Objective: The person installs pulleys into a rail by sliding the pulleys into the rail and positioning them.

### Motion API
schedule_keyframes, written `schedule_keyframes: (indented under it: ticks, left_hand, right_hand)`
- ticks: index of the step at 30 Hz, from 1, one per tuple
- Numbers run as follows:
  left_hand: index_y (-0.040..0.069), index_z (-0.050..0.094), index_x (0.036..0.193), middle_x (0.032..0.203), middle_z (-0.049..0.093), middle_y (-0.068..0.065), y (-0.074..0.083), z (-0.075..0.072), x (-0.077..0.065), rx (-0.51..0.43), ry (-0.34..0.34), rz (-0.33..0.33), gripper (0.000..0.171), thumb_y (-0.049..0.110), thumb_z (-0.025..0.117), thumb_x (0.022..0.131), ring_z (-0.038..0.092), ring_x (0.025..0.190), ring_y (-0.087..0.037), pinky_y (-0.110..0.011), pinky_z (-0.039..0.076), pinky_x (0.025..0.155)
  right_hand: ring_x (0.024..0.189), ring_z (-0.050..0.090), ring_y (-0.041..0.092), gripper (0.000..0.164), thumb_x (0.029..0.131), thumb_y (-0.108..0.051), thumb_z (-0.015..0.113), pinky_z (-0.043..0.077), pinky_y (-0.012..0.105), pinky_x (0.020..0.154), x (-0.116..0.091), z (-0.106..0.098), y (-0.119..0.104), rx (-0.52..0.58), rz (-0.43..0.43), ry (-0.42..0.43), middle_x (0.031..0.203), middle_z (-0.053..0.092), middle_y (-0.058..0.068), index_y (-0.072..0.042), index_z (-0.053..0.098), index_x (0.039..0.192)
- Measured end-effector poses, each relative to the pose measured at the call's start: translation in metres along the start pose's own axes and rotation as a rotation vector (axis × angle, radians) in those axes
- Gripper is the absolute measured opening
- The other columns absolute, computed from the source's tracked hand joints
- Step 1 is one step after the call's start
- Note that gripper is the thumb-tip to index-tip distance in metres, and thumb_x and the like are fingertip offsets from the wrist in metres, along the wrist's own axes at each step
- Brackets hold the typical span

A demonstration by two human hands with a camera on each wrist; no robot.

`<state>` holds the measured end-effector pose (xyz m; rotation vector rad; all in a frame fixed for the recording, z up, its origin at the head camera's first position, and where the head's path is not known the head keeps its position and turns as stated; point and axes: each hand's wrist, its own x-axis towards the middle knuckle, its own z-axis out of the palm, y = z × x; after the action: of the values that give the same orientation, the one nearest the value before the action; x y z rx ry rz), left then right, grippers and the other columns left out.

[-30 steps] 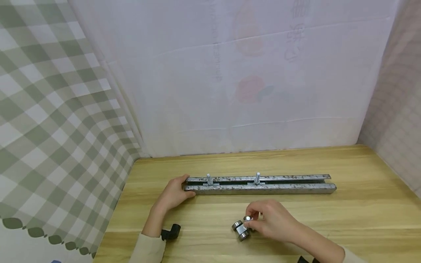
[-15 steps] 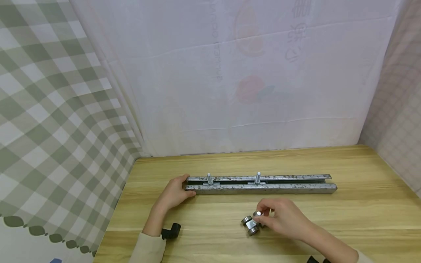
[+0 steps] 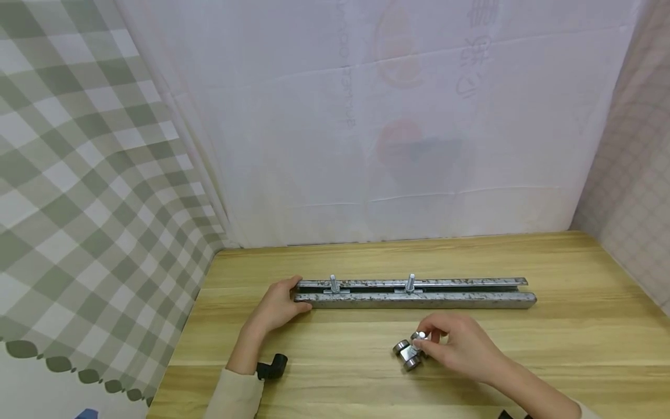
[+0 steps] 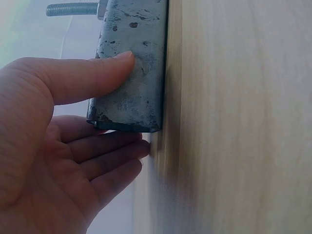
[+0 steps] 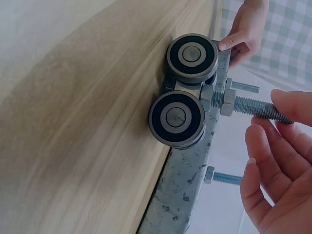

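A long galvanized steel channel rail lies crosswise on the table with its slot facing up. My left hand grips its left end, thumb on the near side wall and the other fingers at the end and far side. Two upright bolts, a left one and a middle one, stick out of the slot. In front of the rail, my right hand pinches the threaded stud of a roller trolley between thumb and fingertips. The trolley's bearing wheels hang close over the table.
The wooden table ends at a white cloth backdrop. A green checked cloth hangs at the left and a pale cloth at the right. A black fitting shows by the left sleeve.
My right hand has moved right and slightly toward the rail, carrying the roller trolley along. My left hand stays on the rail's end.
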<state>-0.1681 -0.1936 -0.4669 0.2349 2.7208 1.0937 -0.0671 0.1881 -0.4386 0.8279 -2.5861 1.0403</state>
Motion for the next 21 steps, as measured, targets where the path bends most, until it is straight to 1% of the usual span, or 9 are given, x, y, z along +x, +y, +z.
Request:
schedule_keyframes:
  ticks: [5, 9, 11, 15, 18, 21]
  left_hand:
    - [-0.003, 0.048, 0.154, 0.153, 0.052, -0.023, 0.0, 0.0, 0.0, -0.004, 0.0, -0.001, 0.078, 0.02, 0.085, 0.09, 0.047, 0.143, -0.041, -0.057, 0.042, 0.115]
    - [-0.003, 0.048, 0.154, 0.152, 0.053, -0.024, 0.0, 0.0, 0.0, -0.005, 0.006, 0.0, 0.078, 0.02, 0.086, 0.089, 0.047, 0.143, -0.041, -0.057, 0.042, 0.115]
    - [-0.003, 0.048, 0.154, 0.152, 0.053, -0.024, 0.0, 0.0, 0.0, -0.001, 0.008, 0.002, 0.078, 0.02, 0.086, 0.089, 0.047, 0.143, -0.041, -0.057, 0.042, 0.115]
    - [-0.004, 0.048, 0.154, 0.152, 0.053, -0.024, 0.0, 0.0, 0.0, 0.003, 0.01, 0.007, 0.078, 0.02, 0.086, 0.089, 0.047, 0.143, -0.042, -0.057, 0.042, 0.115]
    - [-0.004, 0.049, 0.153, 0.152, 0.053, -0.024, 0.001, 0.0, -0.001, 0.0, 0.012, 0.011, 0.078, 0.02, 0.086, 0.089, 0.047, 0.143, -0.041, -0.056, 0.042, 0.115]
    - [-0.004, 0.049, 0.153, 0.152, 0.053, -0.024, 0.001, 0.0, -0.001, 0.002, 0.011, 0.012, 0.078, 0.02, 0.086, 0.089, 0.048, 0.143, -0.041, -0.056, 0.042, 0.115]
  right_hand:
    - [0.068, 0.053, -0.008, 0.016, 0.083, -0.018, 0.089, 0.048, 0.022, 0.055, -0.001, -0.003, 0.002, -0.002, -0.004, 0.006, 0.077, 0.061, -0.028, -0.026, 0.075, 0.086]
    - [0.068, 0.053, -0.008, 0.021, 0.08, -0.015, 0.09, 0.045, 0.018, 0.051, -0.001, -0.007, 0.003, -0.026, 0.014, 0.021, 0.077, 0.062, -0.027, -0.028, 0.075, 0.084]
    - [0.068, 0.053, -0.008, 0.023, 0.078, -0.013, 0.091, 0.045, 0.018, 0.051, -0.002, -0.009, 0.004, -0.038, 0.028, 0.025, 0.076, 0.061, -0.027, -0.029, 0.075, 0.083]
    - [0.067, 0.052, -0.008, 0.025, 0.077, -0.014, 0.092, 0.045, 0.02, 0.053, -0.004, -0.014, 0.006, -0.057, 0.077, 0.026, 0.075, 0.059, -0.029, -0.031, 0.074, 0.082]
    - [0.067, 0.052, -0.007, 0.023, 0.078, -0.016, 0.092, 0.045, 0.021, 0.054, -0.006, -0.018, 0.008, -0.073, 0.112, 0.034, 0.074, 0.058, -0.03, -0.031, 0.075, 0.081]
    - [0.067, 0.053, -0.007, 0.02, 0.078, -0.018, 0.093, 0.048, 0.022, 0.057, -0.008, -0.022, 0.01, -0.091, 0.136, 0.045, 0.073, 0.058, -0.03, -0.028, 0.076, 0.081]
